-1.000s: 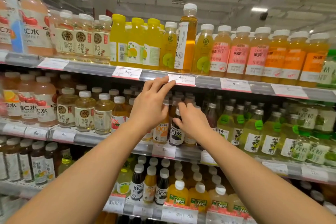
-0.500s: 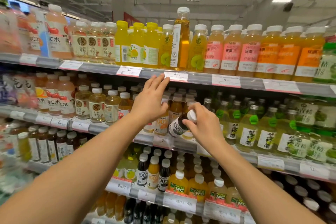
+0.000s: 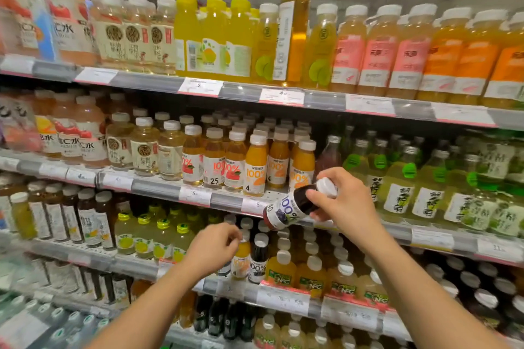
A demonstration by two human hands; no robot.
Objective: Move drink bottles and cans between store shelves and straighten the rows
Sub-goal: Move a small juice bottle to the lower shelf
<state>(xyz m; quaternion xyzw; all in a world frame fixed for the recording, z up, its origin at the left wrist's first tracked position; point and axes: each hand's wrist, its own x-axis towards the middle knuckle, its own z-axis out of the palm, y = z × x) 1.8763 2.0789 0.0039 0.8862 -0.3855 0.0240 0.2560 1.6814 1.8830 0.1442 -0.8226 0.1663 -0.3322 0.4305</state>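
Note:
My right hand (image 3: 344, 201) grips a small dark juice bottle (image 3: 286, 210) with a white cap and a "100%" label, tilted almost on its side in front of the second shelf's edge (image 3: 226, 201). My left hand (image 3: 211, 249) is lower, in front of the third shelf, fingers loosely curled beside a small orange "100%" bottle (image 3: 242, 261); whether it touches it I cannot tell. A matching dark "100%" bottle (image 3: 258, 263) stands just right of the orange one. Rows of small orange "100%" bottles (image 3: 255, 170) fill the second shelf above.
The top shelf holds yellow and orange bottles, with one tall amber bottle (image 3: 295, 28) sticking up. Green-labelled bottles (image 3: 397, 187) stand right of my right hand. NFC juice bottles (image 3: 312, 275) fill the third shelf's right. Price-tag rails (image 3: 280, 96) run along every shelf edge.
My right hand has pulled the dark bottle off the second shelf and tipped it further over. My left hand dropped from the second shelf to the third shelf.

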